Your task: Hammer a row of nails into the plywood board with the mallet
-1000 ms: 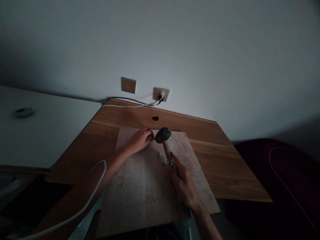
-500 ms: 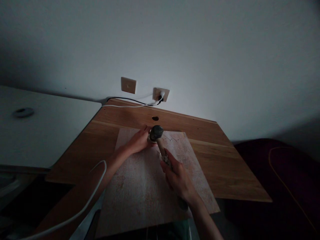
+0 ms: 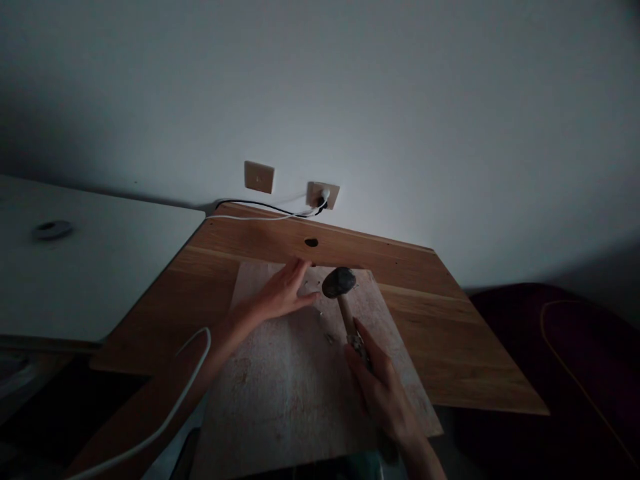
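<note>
My right hand (image 3: 383, 383) is wrapped round the wooden handle of a mallet (image 3: 339, 283) with a dark, rounded head. The mallet head hovers over the far part of a pale, worn board (image 3: 280, 387). To its left, my left hand (image 3: 285, 293) rests at the board's far edge with thumb and fingers spread apart. A few small nails (image 3: 319, 283) stand in the board beside the left fingertips; part of the row is behind the mallet head. Loose small bits, probably nails, lie (image 3: 329, 338) nearer the middle of the board.
Under the board is a brown wooden tabletop (image 3: 450, 353) with a cable hole (image 3: 311, 243). Plugs and cables hang from a wall socket (image 3: 324, 195) behind it. A white surface (image 3: 115, 267) adjoins on the left. One white cable (image 3: 180, 400) crosses in front of my left forearm.
The mallet and my right hand have moved right and toward me, away from my left hand. My left fingers have spread, and nails show beside them.
</note>
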A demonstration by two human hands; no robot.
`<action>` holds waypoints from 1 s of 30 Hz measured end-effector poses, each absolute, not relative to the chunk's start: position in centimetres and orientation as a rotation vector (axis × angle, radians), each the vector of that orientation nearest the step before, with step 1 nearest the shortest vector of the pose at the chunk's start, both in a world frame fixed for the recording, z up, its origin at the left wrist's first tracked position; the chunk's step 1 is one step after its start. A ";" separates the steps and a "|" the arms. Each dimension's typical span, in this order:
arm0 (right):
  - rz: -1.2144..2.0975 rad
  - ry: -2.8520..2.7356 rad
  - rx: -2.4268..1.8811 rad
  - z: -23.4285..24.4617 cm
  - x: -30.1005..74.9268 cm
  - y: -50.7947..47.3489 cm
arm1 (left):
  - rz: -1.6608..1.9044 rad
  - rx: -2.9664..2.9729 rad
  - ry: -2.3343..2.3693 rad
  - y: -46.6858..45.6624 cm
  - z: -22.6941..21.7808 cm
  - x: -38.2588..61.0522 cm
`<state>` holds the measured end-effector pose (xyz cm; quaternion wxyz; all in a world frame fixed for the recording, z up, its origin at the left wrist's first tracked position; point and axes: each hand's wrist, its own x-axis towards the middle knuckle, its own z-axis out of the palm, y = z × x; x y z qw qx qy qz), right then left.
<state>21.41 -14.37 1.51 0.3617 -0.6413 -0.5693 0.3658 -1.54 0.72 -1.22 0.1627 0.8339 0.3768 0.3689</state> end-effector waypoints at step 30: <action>1.125 -1.317 -1.669 0.2 23.5 -15.6 | 0.978 2.213 1.193 3.0 -0.9 -4.8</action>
